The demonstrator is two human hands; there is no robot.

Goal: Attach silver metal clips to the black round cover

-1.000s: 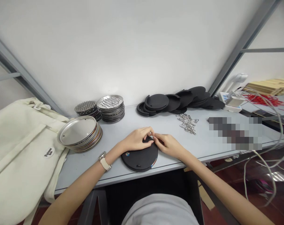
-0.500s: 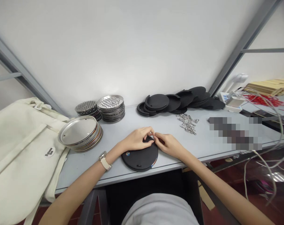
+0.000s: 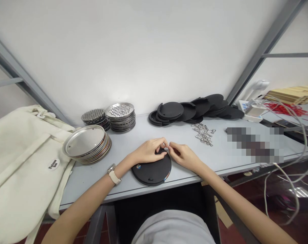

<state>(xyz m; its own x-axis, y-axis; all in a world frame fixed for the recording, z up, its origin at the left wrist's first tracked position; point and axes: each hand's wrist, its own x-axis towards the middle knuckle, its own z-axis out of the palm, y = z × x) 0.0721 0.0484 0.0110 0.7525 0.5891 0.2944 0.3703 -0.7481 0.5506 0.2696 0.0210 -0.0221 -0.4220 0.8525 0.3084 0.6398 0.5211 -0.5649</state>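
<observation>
A flat black round disc (image 3: 151,171) lies near the front edge of the table, with a small coloured sticker, a slot and a coloured strip on its rim. My left hand (image 3: 150,150) rests on its far side, thumb across the top and fingers curled over the far edge. Just right of that edge, my right hand (image 3: 181,156) pinches with thumb and forefinger, almost touching my left fingertips. A small silvery metal clip shows as a tiny glint between the fingertips, mostly hidden. Similar metal clips (image 3: 204,135) lie in a loose pile behind my right hand.
Black discs and ring-edged covers (image 3: 191,110) overlap along the wall. Stacks of metal grater discs (image 3: 120,117) and round metal plates (image 3: 86,145) stand at left, beside a cream bag (image 3: 29,162). Cables (image 3: 300,142) hang at the right, near red cords (image 3: 286,108).
My right fingertips have shifted slightly right, away from my left fingers. The silvery piece that showed between them is now mostly covered. My left hand and the black disc have stayed put.
</observation>
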